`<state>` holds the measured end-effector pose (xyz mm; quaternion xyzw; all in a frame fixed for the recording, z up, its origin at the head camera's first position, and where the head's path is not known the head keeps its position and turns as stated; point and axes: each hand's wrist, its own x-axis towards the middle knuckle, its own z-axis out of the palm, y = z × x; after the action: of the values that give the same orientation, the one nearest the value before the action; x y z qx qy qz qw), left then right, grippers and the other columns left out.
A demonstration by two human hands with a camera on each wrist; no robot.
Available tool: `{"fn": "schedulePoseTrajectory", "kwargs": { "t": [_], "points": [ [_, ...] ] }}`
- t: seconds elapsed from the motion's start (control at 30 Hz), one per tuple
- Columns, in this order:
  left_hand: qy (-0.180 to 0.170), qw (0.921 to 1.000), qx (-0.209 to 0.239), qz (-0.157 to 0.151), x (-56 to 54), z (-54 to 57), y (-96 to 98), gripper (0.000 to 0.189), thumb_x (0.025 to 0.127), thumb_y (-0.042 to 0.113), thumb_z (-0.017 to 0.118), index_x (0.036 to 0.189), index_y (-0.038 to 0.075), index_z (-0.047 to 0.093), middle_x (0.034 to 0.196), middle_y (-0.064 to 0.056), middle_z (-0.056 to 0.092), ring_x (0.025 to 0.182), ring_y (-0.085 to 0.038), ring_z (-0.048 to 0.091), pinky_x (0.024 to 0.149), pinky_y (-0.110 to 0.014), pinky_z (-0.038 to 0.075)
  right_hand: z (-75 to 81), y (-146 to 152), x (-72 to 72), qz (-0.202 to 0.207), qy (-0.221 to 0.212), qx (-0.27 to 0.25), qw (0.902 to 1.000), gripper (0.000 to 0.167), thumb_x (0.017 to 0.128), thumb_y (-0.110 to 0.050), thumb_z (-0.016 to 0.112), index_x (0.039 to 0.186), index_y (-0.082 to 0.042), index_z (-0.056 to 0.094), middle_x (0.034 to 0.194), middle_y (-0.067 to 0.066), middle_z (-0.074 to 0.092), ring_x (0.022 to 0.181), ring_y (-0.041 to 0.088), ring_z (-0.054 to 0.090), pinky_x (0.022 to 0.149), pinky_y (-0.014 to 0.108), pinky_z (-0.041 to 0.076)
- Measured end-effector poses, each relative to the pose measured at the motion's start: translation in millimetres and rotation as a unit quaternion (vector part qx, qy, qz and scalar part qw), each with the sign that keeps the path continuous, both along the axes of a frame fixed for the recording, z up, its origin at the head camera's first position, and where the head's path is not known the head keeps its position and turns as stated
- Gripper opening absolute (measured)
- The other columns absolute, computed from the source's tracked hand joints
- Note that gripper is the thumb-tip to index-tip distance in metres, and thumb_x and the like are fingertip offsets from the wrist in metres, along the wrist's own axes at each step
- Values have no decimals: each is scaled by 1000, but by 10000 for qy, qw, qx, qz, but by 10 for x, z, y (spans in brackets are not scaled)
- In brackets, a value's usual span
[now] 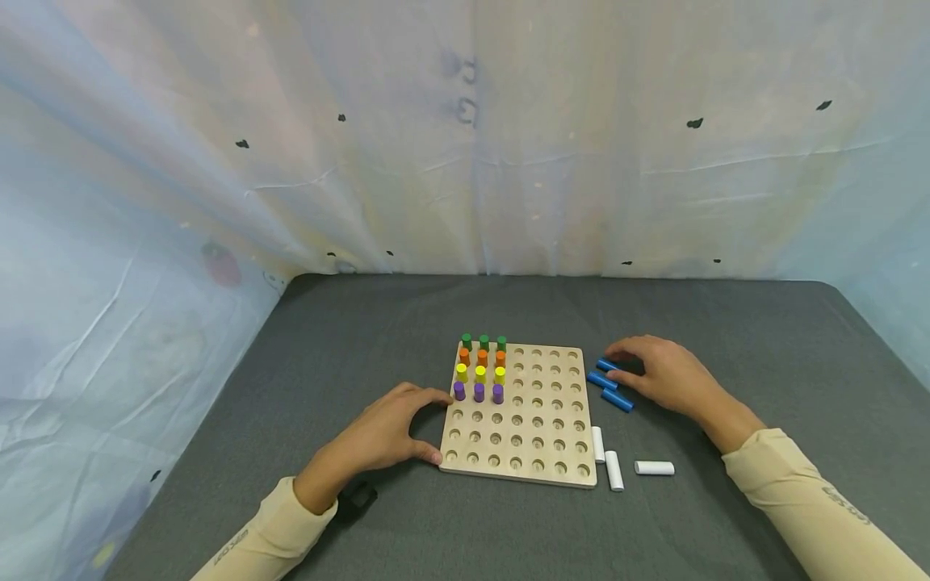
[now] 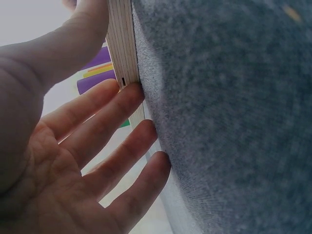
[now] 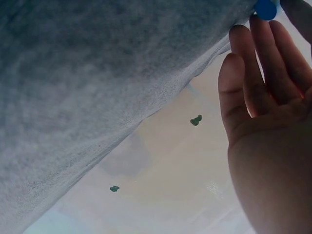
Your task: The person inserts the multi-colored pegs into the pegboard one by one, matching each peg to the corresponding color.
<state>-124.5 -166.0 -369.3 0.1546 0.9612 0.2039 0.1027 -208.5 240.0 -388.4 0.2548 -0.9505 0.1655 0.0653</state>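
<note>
Left of lower center, a left hand (image 1: 385, 428) rests its loose fingers and thumb against a wooden pegboard's (image 1: 517, 477) left edge; right of center, the uppermost blue peg (image 1: 604, 364), likely light, stiff, smooth and best pinched mid-barrel, lies between the right hand's (image 1: 668, 379) thumb and fingertips, whether gripped cannot be told.

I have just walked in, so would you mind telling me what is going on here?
A person's left hand touches the left edge of the board. The right hand is at the farthest blue peg, right of the board; whether it grips it, I cannot tell. Green pegs, orange pegs, yellow pegs and purple pegs stand in the board, each in a row of three. Two other blue pegs and three white pegs lie on the table.
</note>
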Motion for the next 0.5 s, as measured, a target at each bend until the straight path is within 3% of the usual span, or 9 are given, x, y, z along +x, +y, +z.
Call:
{"fn": "schedulePoseTrajectory", "kwargs": {
  "t": [0.5],
  "points": [
    [-33,10000,-32,54,5,12,10,75,66,37,92,134,30,61,132,0,60,125,-21,54,97,-52,50,6,-50,29,81,-25,92,9999,30,89,-27,75,116,-14,72,108,4,73,100,24,67,88,51,52]
  ]
}}
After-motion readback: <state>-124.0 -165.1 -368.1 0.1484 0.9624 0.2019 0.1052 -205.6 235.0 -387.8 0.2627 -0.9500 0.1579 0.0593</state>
